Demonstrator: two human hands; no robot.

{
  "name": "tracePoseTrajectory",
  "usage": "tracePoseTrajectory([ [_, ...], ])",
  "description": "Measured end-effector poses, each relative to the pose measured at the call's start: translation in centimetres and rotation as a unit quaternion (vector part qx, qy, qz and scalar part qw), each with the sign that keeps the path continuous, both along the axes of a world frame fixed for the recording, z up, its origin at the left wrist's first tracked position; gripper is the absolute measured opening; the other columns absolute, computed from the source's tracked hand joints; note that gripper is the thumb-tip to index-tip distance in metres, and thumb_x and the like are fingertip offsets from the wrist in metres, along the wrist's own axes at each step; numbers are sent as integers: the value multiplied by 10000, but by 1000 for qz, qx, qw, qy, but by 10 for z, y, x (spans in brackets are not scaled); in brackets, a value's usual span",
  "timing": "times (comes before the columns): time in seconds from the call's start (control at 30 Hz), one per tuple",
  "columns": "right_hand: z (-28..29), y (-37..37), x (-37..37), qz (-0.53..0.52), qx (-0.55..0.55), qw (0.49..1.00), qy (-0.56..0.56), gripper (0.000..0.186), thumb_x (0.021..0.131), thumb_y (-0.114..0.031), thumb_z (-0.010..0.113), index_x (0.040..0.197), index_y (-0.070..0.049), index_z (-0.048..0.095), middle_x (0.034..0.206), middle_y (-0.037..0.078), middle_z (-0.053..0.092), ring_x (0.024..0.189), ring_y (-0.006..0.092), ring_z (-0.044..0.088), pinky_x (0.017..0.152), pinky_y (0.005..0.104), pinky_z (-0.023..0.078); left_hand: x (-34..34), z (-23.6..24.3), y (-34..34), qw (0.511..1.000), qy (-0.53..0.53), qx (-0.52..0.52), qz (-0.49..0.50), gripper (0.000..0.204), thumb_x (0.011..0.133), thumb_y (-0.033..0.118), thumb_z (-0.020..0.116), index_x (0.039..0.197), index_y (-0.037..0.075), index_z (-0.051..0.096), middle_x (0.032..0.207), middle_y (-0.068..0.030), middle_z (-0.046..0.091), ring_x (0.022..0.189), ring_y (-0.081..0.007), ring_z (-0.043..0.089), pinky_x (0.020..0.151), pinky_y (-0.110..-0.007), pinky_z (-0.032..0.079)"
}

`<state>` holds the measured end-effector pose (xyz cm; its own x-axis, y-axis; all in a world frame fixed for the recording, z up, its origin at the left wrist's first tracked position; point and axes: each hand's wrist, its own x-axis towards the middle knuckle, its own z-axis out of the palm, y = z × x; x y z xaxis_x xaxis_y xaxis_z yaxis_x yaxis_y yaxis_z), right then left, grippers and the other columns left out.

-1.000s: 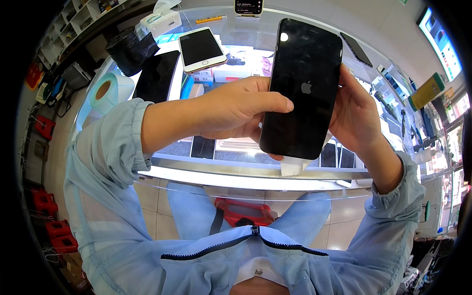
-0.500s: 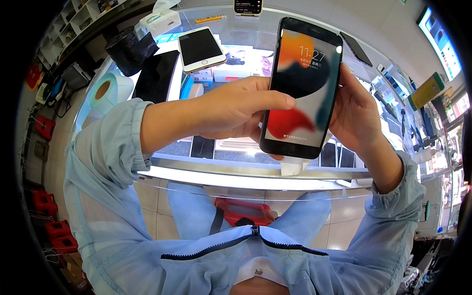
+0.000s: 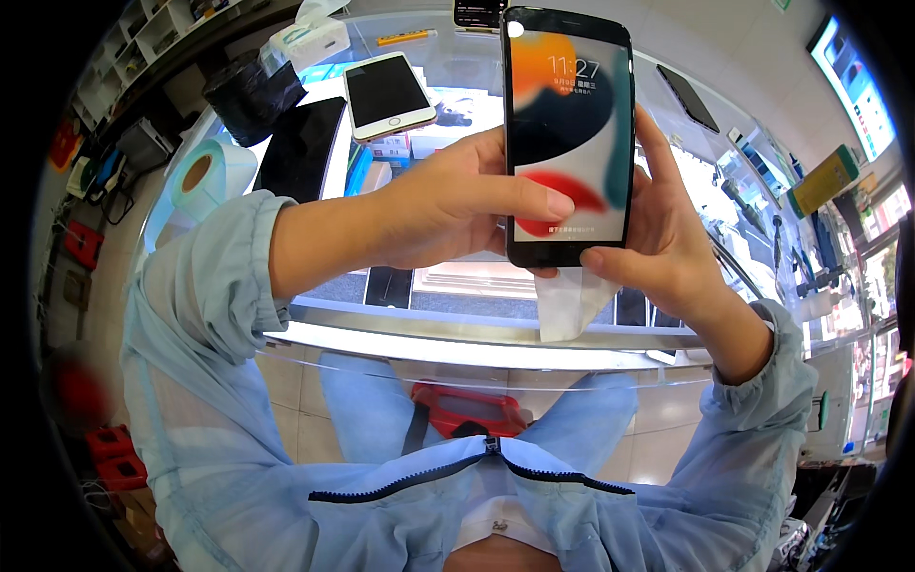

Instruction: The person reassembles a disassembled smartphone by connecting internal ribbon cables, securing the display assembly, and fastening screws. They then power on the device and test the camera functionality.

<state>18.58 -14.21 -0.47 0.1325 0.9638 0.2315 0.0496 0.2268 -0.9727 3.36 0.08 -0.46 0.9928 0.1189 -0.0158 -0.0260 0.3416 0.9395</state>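
A black smartphone [image 3: 570, 133] with its lock screen lit is held up above the glass counter. My left hand [image 3: 457, 205] is closed on its left edge, the thumb lying across the lower screen. On the other side my right hand [image 3: 658, 229] supports the right edge, with its thumb at the phone's bottom bezel by the home button. A white tissue or cloth [image 3: 572, 307] hangs below the phone; which fingers hold it is hidden behind. Beyond my left forearm lie a white tablet [image 3: 389, 95] with a dark screen and a larger black panel [image 3: 303, 148].
A roll of labels [image 3: 202, 176], a black plastic bag [image 3: 250, 100] and a tissue box [image 3: 310, 43] stand at the left. Toward the far edge are a yellow cutter [image 3: 407, 37] and a propped phone [image 3: 479, 14]. Another dark phone [image 3: 688, 96] lies at right.
The phone has moved up and slightly left, and stands more upright. My right thumb has come round from the side onto the bottom bezel. More of the white tissue shows.
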Motion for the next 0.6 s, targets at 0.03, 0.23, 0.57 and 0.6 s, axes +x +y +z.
tracePoseTrajectory([
  [0.03,-2,-1,1,-8,-1,999,-36,1039,646,48,679,1458,-117,53,1297,174,417,1213,290,455,1015,408,389,0,-1,1,1000,-3,3,-1,677,773,150,680,1331,44,311,1223,-184,480,1119,-308,534,871,-469,520],
  [0.23,-6,0,2,-2,7,999,-46,1052,680,66,671,1461,-145,-2,1295,165,418,1215,272,451,998,410,404,-1,-4,2,999,-21,-7,-42,683,797,157,647,1361,75,272,1261,-184,457,1129,-312,527,903,-483,494],
  [0.57,-5,-2,0,4,5,999,-42,1014,710,28,666,1458,-133,2,1263,184,459,1179,284,498,968,399,434,-5,0,5,996,3,-12,-88,654,790,214,689,1328,95,337,1238,-129,488,1125,-264,509,848,-474,489],
  [0.6,-3,-2,1,-4,-1,999,-48,1002,721,28,668,1452,-115,-1,1230,189,481,1152,275,515,953,388,442,-4,-1,7,996,8,-5,-88,643,786,217,693,1317,92,353,1228,-127,498,1109,-257,520,835,-460,498],
])
